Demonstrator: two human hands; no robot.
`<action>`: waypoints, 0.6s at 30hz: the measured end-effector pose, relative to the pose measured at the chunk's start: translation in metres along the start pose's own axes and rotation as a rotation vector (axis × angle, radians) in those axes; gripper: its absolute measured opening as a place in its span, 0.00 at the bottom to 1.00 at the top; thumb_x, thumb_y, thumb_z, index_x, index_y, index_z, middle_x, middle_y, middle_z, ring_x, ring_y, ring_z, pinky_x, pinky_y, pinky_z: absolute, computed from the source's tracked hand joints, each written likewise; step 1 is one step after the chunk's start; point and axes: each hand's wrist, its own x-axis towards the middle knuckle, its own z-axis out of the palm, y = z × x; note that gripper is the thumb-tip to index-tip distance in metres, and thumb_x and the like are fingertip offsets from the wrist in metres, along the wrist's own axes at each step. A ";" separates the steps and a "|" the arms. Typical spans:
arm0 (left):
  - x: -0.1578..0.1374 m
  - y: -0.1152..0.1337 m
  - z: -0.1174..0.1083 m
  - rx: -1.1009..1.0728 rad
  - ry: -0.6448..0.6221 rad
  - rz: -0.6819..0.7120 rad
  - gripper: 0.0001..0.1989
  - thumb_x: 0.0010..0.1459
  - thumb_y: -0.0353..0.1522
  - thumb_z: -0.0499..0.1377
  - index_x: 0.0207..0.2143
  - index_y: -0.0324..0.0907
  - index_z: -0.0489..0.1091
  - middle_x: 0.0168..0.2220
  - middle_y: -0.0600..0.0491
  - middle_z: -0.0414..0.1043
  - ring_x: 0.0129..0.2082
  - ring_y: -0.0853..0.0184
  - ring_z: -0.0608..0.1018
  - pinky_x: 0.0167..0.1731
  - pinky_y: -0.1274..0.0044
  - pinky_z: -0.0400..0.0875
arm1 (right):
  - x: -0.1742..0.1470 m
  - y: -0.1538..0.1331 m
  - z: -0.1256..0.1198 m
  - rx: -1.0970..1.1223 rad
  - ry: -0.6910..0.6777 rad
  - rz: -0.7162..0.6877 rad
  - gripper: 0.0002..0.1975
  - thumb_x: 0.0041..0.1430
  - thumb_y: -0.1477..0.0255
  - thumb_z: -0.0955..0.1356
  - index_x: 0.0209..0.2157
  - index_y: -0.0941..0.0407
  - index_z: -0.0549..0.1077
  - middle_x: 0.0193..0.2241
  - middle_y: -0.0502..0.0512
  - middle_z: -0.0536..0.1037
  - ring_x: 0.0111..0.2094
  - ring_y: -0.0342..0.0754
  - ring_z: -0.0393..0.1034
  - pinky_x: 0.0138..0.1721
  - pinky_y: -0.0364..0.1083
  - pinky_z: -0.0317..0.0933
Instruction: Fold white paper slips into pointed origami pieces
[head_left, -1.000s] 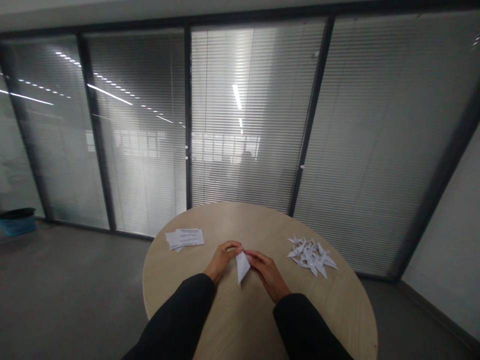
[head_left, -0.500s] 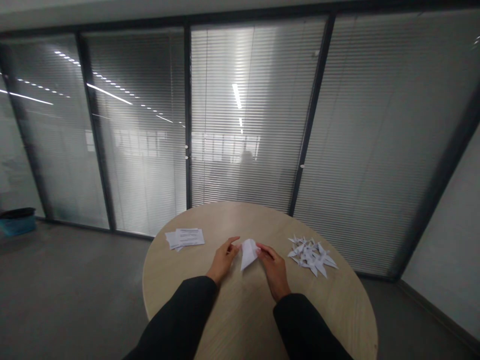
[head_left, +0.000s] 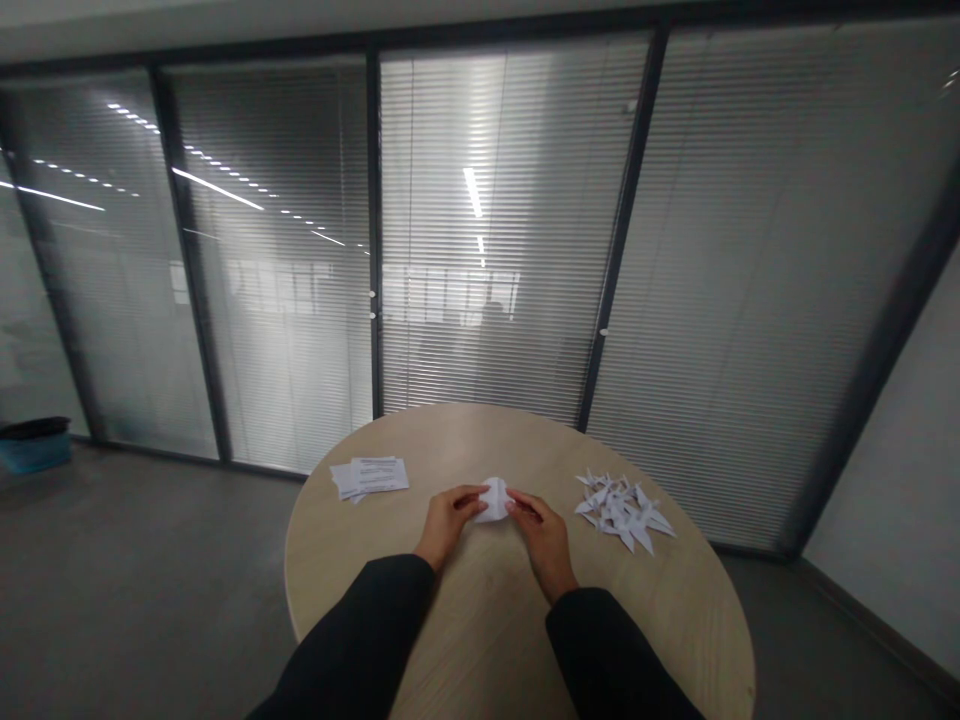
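Note:
A small folded white paper [head_left: 494,499] is held between both my hands above the round wooden table [head_left: 420,620]. My left hand [head_left: 448,521] pinches its left side with fingertips. My right hand [head_left: 543,540] grips its right side. Both arms wear dark sleeves. The paper's shape is bunched and hard to make out.
A pile of several folded white paper figures [head_left: 624,510] lies on the table to the right. A small stack of printed paper squares [head_left: 371,476] lies at the left. Glass walls with blinds stand behind the table. A blue bin [head_left: 34,444] sits on the floor far left.
The paper hung as a long pointed shape a second ago. It has since turned up and been gathered into a compact form between both hands, which moved slightly away from me.

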 end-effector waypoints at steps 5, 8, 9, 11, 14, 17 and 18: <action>-0.003 0.007 0.000 0.046 0.037 0.033 0.14 0.43 0.37 0.65 0.33 0.41 0.79 0.37 0.45 0.79 0.38 0.58 0.78 0.42 0.70 0.70 | 0.000 0.000 0.000 -0.048 0.013 -0.032 0.17 0.46 0.58 0.72 0.35 0.55 0.79 0.36 0.58 0.79 0.40 0.54 0.73 0.43 0.51 0.66; -0.003 0.010 -0.001 0.090 0.058 0.068 0.12 0.45 0.39 0.64 0.31 0.41 0.79 0.35 0.46 0.79 0.36 0.60 0.79 0.41 0.71 0.71 | 0.000 -0.001 0.000 -0.064 0.006 -0.054 0.16 0.46 0.58 0.71 0.33 0.54 0.79 0.34 0.57 0.79 0.38 0.53 0.73 0.41 0.50 0.66; -0.004 0.011 -0.001 0.103 0.058 0.083 0.12 0.46 0.39 0.64 0.31 0.41 0.79 0.34 0.47 0.79 0.36 0.60 0.79 0.41 0.71 0.71 | 0.000 -0.002 0.001 -0.072 0.005 -0.061 0.16 0.47 0.58 0.71 0.32 0.54 0.79 0.34 0.57 0.79 0.38 0.53 0.73 0.40 0.50 0.66; -0.005 0.012 -0.002 0.133 0.057 0.117 0.12 0.48 0.40 0.63 0.30 0.42 0.79 0.33 0.47 0.79 0.35 0.61 0.79 0.40 0.71 0.72 | 0.000 -0.003 0.001 -0.091 0.011 -0.078 0.15 0.46 0.57 0.71 0.31 0.54 0.80 0.32 0.56 0.79 0.36 0.52 0.73 0.39 0.49 0.66; -0.006 0.013 -0.002 0.180 0.071 0.179 0.11 0.51 0.40 0.61 0.30 0.43 0.79 0.33 0.48 0.79 0.35 0.62 0.79 0.40 0.71 0.71 | 0.000 -0.005 0.001 -0.102 0.032 -0.100 0.15 0.47 0.57 0.71 0.30 0.53 0.80 0.31 0.56 0.79 0.35 0.52 0.73 0.38 0.48 0.66; -0.007 0.013 -0.001 0.193 0.088 0.223 0.11 0.52 0.40 0.60 0.30 0.43 0.78 0.33 0.48 0.79 0.36 0.62 0.78 0.41 0.71 0.70 | 0.000 -0.005 0.001 -0.096 0.031 -0.107 0.15 0.48 0.57 0.70 0.30 0.53 0.80 0.31 0.56 0.79 0.36 0.52 0.72 0.38 0.49 0.66; -0.007 0.013 -0.001 0.188 0.092 0.223 0.11 0.52 0.40 0.60 0.30 0.43 0.78 0.33 0.48 0.79 0.35 0.62 0.78 0.41 0.71 0.70 | 0.000 -0.005 0.001 -0.090 0.024 -0.105 0.14 0.48 0.57 0.70 0.30 0.53 0.80 0.32 0.56 0.79 0.36 0.52 0.72 0.38 0.49 0.66</action>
